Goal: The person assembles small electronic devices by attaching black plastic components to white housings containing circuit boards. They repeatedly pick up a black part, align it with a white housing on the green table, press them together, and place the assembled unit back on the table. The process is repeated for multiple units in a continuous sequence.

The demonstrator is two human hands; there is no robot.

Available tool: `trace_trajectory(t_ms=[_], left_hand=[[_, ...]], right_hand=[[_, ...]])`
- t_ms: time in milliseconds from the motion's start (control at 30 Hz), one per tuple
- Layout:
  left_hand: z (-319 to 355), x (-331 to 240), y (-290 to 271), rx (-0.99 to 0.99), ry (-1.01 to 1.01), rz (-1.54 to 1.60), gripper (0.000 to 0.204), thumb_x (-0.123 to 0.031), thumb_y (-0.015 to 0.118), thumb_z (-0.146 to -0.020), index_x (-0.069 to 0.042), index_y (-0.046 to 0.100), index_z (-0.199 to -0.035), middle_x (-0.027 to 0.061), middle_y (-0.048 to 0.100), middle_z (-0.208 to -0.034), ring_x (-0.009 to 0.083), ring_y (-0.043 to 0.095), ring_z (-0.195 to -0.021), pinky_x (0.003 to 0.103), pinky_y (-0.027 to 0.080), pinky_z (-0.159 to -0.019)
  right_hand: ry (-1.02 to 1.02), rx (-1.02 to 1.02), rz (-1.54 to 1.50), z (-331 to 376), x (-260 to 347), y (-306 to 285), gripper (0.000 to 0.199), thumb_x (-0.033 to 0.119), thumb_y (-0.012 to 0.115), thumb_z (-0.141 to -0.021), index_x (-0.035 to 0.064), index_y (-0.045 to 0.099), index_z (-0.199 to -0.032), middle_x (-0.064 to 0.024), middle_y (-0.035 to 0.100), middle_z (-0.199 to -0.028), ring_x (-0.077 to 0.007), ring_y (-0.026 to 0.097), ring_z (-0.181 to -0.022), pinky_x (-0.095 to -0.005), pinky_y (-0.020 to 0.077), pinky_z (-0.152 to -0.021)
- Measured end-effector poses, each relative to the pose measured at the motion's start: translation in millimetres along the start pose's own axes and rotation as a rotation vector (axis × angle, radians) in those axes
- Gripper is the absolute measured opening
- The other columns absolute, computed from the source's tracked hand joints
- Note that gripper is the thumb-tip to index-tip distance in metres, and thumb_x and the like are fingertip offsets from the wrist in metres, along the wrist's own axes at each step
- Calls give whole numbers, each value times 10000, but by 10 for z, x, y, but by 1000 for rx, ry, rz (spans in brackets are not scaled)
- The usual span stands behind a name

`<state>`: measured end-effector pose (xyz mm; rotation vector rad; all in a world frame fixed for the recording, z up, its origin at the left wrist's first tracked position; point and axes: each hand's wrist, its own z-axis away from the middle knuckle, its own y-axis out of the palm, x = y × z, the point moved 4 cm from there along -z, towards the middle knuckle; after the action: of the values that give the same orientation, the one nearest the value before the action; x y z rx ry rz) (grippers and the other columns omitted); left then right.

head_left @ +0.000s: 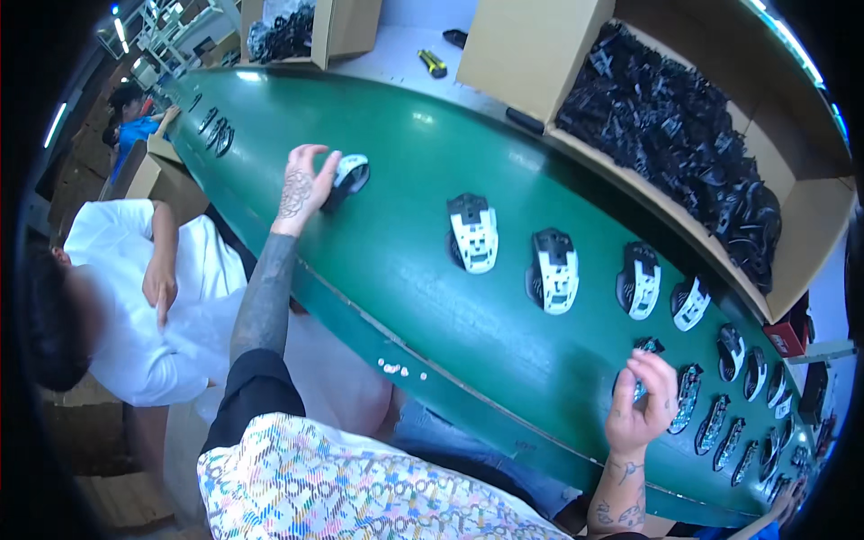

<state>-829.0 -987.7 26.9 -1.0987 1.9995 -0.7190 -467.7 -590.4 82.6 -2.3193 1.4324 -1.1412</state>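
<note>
My left hand (306, 184) is over the far-left part of the green surface, fingers apart. Its thumb is beside a dark computer mouse shell with a white part (353, 175); whether they touch I cannot tell. My right hand (644, 402) hovers at the right with thumb and fingers loosely curved and apart. Partly hidden behind it is a dark mouse base with a circuit board (640, 389). Between my hands lie black-and-white mouse shells, one nearer the left (473, 234) and another (554, 270) beside it.
On the long green belt (396, 279), more shells and bases with boards (688, 399) run rightward. A carton of black parts (675, 126) stands at the far right. A yellow-and-black tool (432, 63) lies behind. A person in white (153, 297) sits at my left.
</note>
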Motion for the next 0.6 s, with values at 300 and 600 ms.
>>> trace_trajectory(t_ms=[300,600], left_hand=[[-2221,-902,2032,170,528,-7,462,-186,578,-819,-69,451,-1248,221,464,-1244,368,506,-1119,455,442,-912],[-3168,-772,2877,361,418,-51,266,-203,550,-807,-60,600,-1026,189,616,-980,368,603,-915,469,485,-807]], right_hand=[[-13,12,171,61,-158,-9,144,-2,652,-728,28,619,-865,-133,637,-889,-261,615,-720,-330,508,-642],[154,49,66,-153,-205,-4,99,60,634,-811,-21,628,-868,-157,648,-795,-293,620,-689,-386,527,-661]])
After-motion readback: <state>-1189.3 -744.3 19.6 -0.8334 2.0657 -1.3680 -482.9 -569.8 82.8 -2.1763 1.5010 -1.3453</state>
